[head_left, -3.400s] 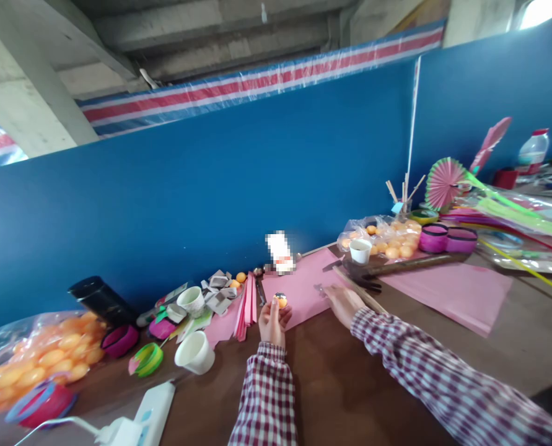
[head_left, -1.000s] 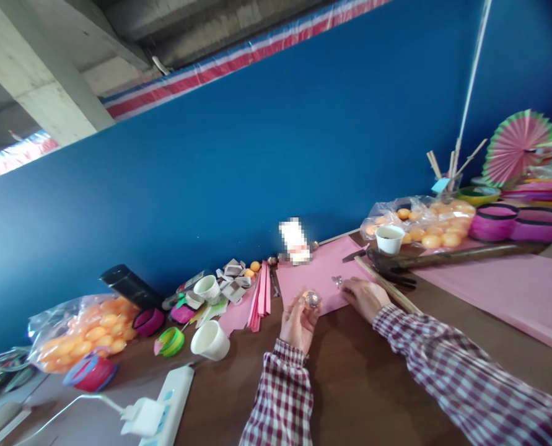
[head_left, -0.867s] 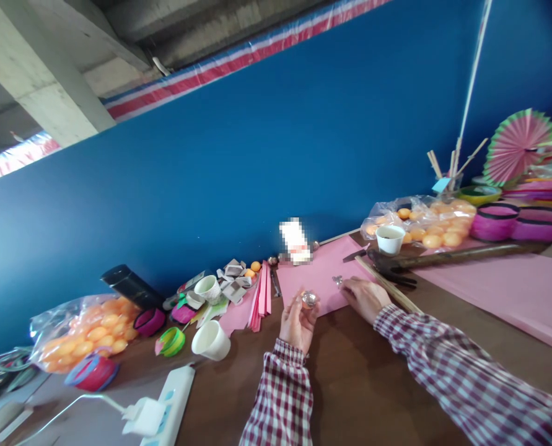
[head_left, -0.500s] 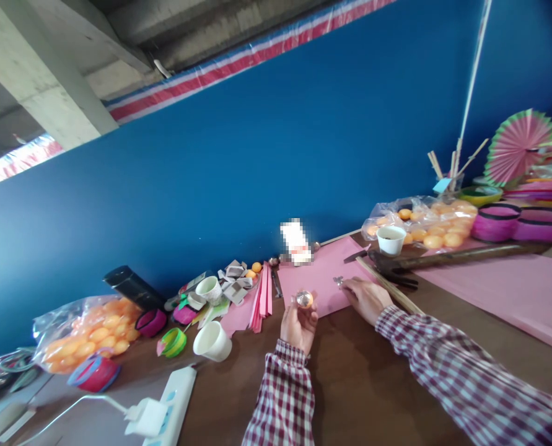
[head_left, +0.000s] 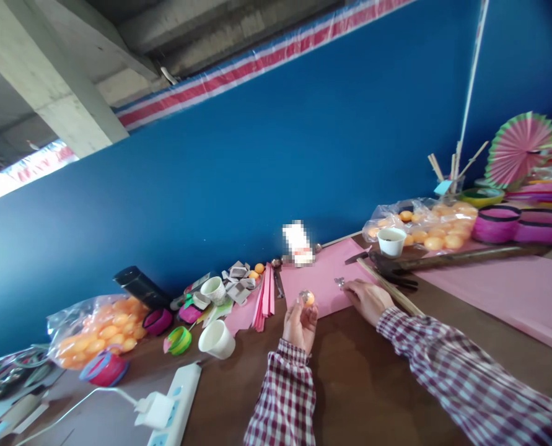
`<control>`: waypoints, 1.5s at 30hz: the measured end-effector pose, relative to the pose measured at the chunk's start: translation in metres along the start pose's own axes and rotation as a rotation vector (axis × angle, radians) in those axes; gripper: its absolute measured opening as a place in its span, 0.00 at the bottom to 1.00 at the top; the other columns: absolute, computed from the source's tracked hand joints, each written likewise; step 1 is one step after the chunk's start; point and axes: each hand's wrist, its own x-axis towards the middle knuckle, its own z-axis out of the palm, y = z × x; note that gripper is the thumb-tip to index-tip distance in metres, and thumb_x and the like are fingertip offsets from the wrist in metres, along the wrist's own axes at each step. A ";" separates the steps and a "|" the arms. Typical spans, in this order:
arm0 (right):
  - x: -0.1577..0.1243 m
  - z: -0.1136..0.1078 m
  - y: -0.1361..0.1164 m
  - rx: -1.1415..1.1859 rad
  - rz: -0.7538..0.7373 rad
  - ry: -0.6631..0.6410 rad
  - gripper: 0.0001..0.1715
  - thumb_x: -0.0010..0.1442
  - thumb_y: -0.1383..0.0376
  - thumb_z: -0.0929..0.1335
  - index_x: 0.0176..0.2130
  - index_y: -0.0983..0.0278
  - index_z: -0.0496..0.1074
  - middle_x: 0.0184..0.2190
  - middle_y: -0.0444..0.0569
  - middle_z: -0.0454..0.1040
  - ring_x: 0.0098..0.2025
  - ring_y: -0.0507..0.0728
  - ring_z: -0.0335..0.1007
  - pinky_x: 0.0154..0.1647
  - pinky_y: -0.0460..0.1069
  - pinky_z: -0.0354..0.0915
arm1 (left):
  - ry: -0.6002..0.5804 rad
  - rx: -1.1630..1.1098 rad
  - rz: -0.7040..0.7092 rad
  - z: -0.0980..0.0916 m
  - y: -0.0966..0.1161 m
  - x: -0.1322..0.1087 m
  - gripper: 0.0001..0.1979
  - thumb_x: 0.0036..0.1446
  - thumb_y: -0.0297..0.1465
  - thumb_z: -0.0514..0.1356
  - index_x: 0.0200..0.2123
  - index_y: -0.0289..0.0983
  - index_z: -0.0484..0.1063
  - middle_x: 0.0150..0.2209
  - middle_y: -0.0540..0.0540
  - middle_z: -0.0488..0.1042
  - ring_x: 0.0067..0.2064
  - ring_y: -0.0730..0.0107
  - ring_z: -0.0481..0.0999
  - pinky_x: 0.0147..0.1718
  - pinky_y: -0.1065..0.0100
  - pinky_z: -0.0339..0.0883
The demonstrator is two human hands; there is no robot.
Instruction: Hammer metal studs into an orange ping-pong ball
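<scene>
Between its fingertips my left hand [head_left: 298,327] holds an orange ball [head_left: 310,298], partly covered with shiny silver pieces. To the right, my right hand [head_left: 367,300] pinches a small crumpled silver piece [head_left: 339,282], perhaps foil, just above a pink paper sheet [head_left: 322,271]. The two hands are apart, both near the sheet's front edge. A wooden stick [head_left: 391,288] lies just beyond my right wrist, beside a hammer [head_left: 461,255] with a dark head.
On the left are a white cup [head_left: 217,340], a power strip [head_left: 181,396] with a plug, and a bag of orange balls [head_left: 103,331]. Folded pink strips [head_left: 265,297] lie by the sheet. Another bag of balls [head_left: 436,226] and a small white cup [head_left: 391,242] stand back right.
The ball in my left hand has turned, so more of its orange side shows. My right hand has barely moved, and the whole view has shifted slightly.
</scene>
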 end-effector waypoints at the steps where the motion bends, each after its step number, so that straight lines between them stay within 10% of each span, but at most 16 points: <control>1: 0.000 0.000 0.000 -0.001 -0.001 0.000 0.16 0.58 0.62 0.55 0.36 0.60 0.69 0.34 0.47 0.71 0.34 0.53 0.68 0.31 0.45 0.57 | -0.004 -0.001 0.004 0.000 0.000 0.000 0.08 0.48 0.26 0.58 0.34 0.31 0.71 0.34 0.41 0.74 0.28 0.77 0.73 0.27 0.78 0.68; 22: 0.000 0.002 -0.002 0.068 0.019 0.067 0.14 0.56 0.63 0.57 0.36 0.60 0.70 0.35 0.46 0.72 0.33 0.53 0.69 0.31 0.46 0.59 | -0.064 -0.029 0.024 -0.003 -0.003 0.005 0.14 0.47 0.25 0.59 0.40 0.35 0.68 0.38 0.42 0.74 0.41 0.63 0.73 0.40 0.68 0.68; 45: 0.003 0.006 -0.013 0.652 0.091 0.129 0.12 0.52 0.58 0.61 0.31 0.62 0.68 0.28 0.47 0.73 0.29 0.54 0.68 0.29 0.47 0.63 | -0.162 0.054 0.017 0.004 -0.008 0.000 0.17 0.45 0.26 0.61 0.42 0.35 0.66 0.36 0.45 0.73 0.38 0.69 0.74 0.39 0.72 0.66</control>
